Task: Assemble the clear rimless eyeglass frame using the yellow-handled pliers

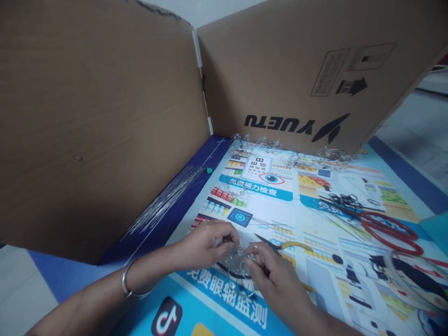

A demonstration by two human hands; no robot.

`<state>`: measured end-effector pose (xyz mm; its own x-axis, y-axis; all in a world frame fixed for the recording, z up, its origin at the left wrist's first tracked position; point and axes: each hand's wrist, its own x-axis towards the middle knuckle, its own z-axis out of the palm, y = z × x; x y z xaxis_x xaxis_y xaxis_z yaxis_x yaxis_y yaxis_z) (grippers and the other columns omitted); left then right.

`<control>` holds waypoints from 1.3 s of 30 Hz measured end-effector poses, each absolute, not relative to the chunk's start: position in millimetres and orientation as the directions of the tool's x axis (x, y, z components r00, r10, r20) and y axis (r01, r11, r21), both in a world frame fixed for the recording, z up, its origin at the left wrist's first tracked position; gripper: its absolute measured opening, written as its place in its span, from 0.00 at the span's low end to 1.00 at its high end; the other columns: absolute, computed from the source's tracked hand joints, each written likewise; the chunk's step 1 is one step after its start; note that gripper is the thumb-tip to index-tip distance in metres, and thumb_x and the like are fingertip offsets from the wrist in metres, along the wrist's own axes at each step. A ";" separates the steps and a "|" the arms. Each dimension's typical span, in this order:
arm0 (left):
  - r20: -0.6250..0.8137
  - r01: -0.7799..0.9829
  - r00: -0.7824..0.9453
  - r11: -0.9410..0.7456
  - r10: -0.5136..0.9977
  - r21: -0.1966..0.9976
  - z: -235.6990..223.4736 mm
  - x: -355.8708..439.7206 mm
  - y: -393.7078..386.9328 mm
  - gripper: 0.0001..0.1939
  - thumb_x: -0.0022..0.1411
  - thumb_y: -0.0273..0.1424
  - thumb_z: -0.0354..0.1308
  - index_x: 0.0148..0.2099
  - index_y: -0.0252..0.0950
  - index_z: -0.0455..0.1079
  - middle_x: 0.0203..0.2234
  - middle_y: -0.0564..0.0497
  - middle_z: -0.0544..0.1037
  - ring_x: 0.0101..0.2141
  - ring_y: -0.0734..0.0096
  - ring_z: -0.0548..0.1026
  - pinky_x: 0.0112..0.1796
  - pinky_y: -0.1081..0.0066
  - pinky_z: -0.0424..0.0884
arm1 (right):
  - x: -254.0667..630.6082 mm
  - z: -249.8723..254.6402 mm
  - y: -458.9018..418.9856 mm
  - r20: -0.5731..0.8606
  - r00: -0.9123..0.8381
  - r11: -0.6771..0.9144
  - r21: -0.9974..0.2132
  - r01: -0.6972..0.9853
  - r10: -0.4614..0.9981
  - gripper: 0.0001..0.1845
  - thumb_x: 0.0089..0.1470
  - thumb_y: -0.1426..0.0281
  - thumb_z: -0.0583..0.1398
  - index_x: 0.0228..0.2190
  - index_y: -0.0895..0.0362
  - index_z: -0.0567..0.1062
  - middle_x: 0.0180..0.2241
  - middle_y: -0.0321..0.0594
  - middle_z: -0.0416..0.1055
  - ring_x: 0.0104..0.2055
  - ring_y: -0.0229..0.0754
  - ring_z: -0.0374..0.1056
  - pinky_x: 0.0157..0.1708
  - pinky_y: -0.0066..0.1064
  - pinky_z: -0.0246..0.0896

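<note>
My left hand (206,245) and my right hand (271,275) meet low in the middle of the printed mat (315,219). Both pinch a small piece of clear beads strung on thin wire (240,256), held just above the mat. A silver bangle (131,282) circles my left wrist. Yellow-handled pliers (280,245) lie under and behind my right hand, their tips pointing left.
Brown cardboard panels (105,116) wall off the left and back. A bundle of thin silver wires (164,200) lies along the left panel. Red-handled scissors (381,224) and black rings (345,200) sit at right. Clear beads (266,142) line the back panel's foot.
</note>
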<state>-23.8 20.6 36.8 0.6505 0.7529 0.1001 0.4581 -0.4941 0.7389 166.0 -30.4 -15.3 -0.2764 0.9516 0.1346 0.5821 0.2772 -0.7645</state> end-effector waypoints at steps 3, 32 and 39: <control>0.008 0.481 0.586 -0.356 0.810 0.801 34.2 -24.1 20.3 0.03 0.59 0.27 0.53 0.36 0.34 0.67 0.28 0.54 0.72 0.29 0.77 0.69 0.30 0.76 0.64 | 166.4 -16.5 -30.6 0.116 -0.271 0.258 -0.773 0.579 0.955 0.07 0.56 0.66 0.49 0.34 0.54 0.64 0.17 0.29 0.60 0.20 0.37 0.60 0.21 0.27 0.52; 0.236 0.475 0.633 -0.611 0.737 0.633 34.0 -20.6 15.5 0.09 0.62 0.28 0.51 0.34 0.34 0.72 0.25 0.52 0.77 0.29 0.75 0.72 0.31 0.76 0.65 | 165.8 -15.2 -30.2 0.093 -0.284 0.249 -0.775 0.581 0.954 0.07 0.55 0.67 0.49 0.34 0.54 0.65 0.17 0.28 0.59 0.19 0.38 0.60 0.20 0.27 0.50; 0.390 0.509 0.631 -0.738 0.670 0.444 21.1 -19.4 13.6 0.10 0.62 0.26 0.48 0.32 0.33 0.70 0.23 0.50 0.73 0.26 0.74 0.69 0.28 0.74 0.63 | 166.3 -15.0 -31.4 0.069 -0.300 0.241 -0.773 0.587 0.951 0.08 0.56 0.66 0.48 0.35 0.54 0.64 0.18 0.29 0.59 0.20 0.38 0.60 0.22 0.28 0.50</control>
